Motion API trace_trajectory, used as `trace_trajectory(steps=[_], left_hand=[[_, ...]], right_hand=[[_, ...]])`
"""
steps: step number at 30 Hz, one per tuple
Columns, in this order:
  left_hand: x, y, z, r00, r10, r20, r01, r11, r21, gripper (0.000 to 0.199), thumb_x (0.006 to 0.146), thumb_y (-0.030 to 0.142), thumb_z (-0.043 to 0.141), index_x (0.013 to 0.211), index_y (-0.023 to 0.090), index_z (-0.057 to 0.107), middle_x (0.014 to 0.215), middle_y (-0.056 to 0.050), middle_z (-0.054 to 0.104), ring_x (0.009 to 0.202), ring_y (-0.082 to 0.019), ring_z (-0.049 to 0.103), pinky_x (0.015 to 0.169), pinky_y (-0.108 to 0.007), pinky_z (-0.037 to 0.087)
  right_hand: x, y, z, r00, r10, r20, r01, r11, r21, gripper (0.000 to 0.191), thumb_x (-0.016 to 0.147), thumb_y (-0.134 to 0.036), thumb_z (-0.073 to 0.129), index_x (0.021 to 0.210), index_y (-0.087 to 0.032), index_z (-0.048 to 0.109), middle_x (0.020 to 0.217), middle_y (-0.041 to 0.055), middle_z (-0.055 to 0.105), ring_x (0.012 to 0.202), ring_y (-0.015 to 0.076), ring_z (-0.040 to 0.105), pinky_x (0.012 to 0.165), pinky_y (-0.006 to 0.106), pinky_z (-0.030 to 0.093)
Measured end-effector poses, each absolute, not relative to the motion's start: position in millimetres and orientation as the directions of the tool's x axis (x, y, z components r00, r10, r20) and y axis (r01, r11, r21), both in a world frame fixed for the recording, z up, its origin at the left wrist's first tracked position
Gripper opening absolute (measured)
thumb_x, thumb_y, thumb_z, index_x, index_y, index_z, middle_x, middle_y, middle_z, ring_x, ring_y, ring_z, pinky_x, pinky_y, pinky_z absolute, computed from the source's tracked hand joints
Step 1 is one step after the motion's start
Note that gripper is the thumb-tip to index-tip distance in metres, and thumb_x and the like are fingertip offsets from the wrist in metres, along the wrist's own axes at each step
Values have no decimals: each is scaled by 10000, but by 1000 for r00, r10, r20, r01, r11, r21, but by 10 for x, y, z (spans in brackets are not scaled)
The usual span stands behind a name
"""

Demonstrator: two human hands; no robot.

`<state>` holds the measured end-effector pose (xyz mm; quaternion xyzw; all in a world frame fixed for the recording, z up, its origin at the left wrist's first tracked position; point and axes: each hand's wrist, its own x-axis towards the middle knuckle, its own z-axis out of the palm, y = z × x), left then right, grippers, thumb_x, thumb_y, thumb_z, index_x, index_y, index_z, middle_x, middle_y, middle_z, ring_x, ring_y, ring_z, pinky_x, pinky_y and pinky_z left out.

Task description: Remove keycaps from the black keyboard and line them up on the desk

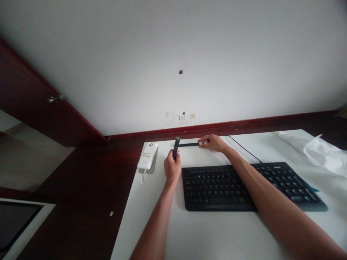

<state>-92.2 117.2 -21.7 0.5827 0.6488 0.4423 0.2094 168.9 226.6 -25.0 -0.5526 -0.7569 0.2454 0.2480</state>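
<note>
My left hand (172, 169) is closed around a slim black rod (176, 148), which stands up out of the fist with a light, metallic-looking tip. Its exact kind is too small to tell. From beside the rod, a narrow black strip (189, 144) with a bumpy edge runs rightward near the table's back edge. The fingers of my right hand (214, 142) close on the strip's right end. Whether the strip is joined to the rod or only lies behind it, I cannot tell. A black keyboard (214, 187) lies below, with my right forearm crossing over it.
On the white table (151, 224), a white power bank (148, 156) with a short cable loop lies near the left edge. A thin black cable (244, 148) runs behind the keyboard. Crumpled white sheeting (311, 151) covers the right side. A wall with sockets (187, 116) rises behind.
</note>
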Motion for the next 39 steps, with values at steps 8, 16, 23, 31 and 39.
trace_trajectory(steps=[8, 16, 23, 31, 39], left_hand=[[-921, 1185, -202, -254, 935, 248, 572, -62, 818, 226, 959, 254, 512, 1090, 230, 694, 978, -57, 773, 846, -213, 717, 798, -275, 496], [-804, 1028, -57, -141, 943, 300, 672, -131, 729, 359, 947, 225, 566, 1305, 252, 584, 950, -49, 785, 852, -244, 755, 768, -299, 532], [-655, 798, 50, 104, 924, 368, 632, -347, 693, 616, 949, 152, 537, 1518, 312, 364, 1293, -39, 715, 1012, -202, 745, 880, -312, 568], [-246, 414, 71, 322, 809, 492, 650, -566, 506, 686, 936, 236, 570, 1564, 205, 293, 1255, -127, 603, 1162, -278, 584, 1025, -464, 522], [-120, 301, 64, 574, 731, 370, 584, -681, 441, 507, 903, 426, 688, 1351, 221, 572, 1378, -114, 537, 1288, -302, 506, 1125, -488, 449]], right_hand=[[1679, 2240, -4, -313, 923, 225, 615, 377, -692, 391, 756, -476, 794, 1058, -228, 802, 958, 58, 776, 812, 219, 655, 738, 338, 503], [1001, 1769, 333, -630, 764, 141, 265, 382, -885, 485, 809, -581, 768, 1090, -186, 768, 835, 24, 731, 742, 199, 637, 686, 318, 488], [988, 1348, 271, -536, 820, 200, 64, 276, -959, 416, 821, -518, 782, 1039, -164, 775, 990, 78, 778, 927, 266, 703, 886, 408, 542], [2059, 976, 142, -139, 978, 155, 63, 165, -984, 387, 869, -525, 740, 1064, -194, 695, 1085, 110, 763, 991, 265, 707, 819, 385, 591], [2541, 833, -81, -18, 999, 43, 28, 44, -999, 393, 853, -555, 752, 994, -208, 633, 910, 61, 758, 818, 233, 734, 793, 373, 609]])
